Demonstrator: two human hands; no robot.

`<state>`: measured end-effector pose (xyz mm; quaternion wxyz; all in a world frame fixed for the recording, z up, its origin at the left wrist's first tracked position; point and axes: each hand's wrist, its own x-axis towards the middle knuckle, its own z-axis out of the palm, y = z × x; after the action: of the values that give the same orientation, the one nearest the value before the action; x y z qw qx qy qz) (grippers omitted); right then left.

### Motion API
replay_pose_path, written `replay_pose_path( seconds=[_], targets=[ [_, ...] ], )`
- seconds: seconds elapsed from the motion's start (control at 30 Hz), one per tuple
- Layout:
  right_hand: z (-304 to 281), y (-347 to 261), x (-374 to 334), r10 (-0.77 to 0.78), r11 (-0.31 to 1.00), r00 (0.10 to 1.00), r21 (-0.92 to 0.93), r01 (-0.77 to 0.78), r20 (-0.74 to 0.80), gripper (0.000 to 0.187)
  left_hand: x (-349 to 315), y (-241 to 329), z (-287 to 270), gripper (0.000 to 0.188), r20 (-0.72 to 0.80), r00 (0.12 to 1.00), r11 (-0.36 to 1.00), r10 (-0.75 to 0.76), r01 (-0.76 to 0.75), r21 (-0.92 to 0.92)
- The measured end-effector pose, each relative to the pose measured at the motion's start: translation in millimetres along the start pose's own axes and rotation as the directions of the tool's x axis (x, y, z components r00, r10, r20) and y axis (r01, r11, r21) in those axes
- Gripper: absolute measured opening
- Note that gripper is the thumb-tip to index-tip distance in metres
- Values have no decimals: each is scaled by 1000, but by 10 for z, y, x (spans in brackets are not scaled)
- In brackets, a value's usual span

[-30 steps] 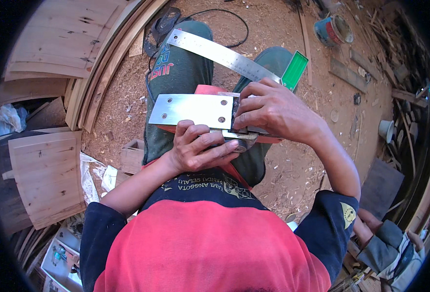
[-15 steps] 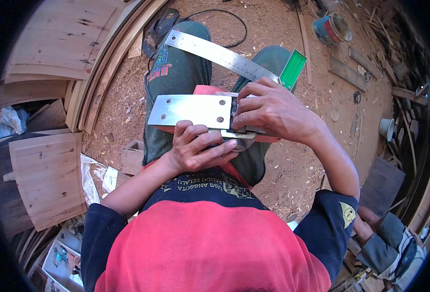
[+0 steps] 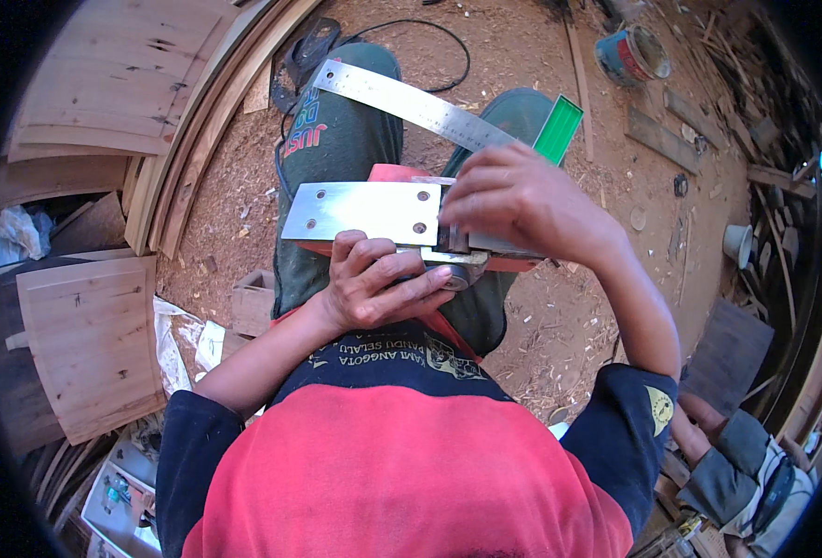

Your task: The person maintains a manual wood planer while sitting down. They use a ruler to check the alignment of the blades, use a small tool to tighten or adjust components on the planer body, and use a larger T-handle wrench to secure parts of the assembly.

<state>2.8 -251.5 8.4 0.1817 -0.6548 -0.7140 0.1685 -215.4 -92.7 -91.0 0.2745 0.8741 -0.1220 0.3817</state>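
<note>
An electric hand planer (image 3: 360, 212) lies upside down across my lap, its shiny metal sole facing up and parts of its red body showing below and behind. My left hand (image 3: 374, 284) is closed round its near side, thumb along the knob-like round part. Over the cutter slot at the middle of the sole hovers my right hand (image 3: 522, 200), its fingers bent and smeared by motion. Whether they touch the planer or pinch anything I cannot tell. Beyond the planer, a try square (image 3: 420, 107) with a steel blade and green handle rests across my thighs.
A black cable (image 3: 448, 37) loops on the shavings-strewn floor ahead. Planks (image 3: 197, 121) and wooden panels (image 3: 90, 344) stand at left. A paint bucket (image 3: 632, 56) sits far right, near loose boards (image 3: 662, 139). Another person (image 3: 736, 465) is at the lower right.
My right hand has lifted slightly from the cutter slot and is now blurred, uncovering more of the slot. The left hand, planer and try square stay nearly where they were.
</note>
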Motion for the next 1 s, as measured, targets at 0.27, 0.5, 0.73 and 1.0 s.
replay_pose_path(
  seconds=[0.27,0.5,0.73,1.0],
  targets=[
    [60,262,90,149,987,987,47,-152,55,22,31,-9,10,46,-4,1000,1000,10,-10,0],
    [48,299,154,103,994,987,-52,-98,123,29,17,-11,14,46,3,1000,1000,5,-5,-4],
    [119,315,102,72,992,996,-107,-67,48,25,28,-10,13,46,10,1000,1000,3,-3,-9],
    [158,336,88,50,988,998,-146,-44,33,26,23,-14,15,46,17,1000,1000,1,-1,-14]
  ],
)
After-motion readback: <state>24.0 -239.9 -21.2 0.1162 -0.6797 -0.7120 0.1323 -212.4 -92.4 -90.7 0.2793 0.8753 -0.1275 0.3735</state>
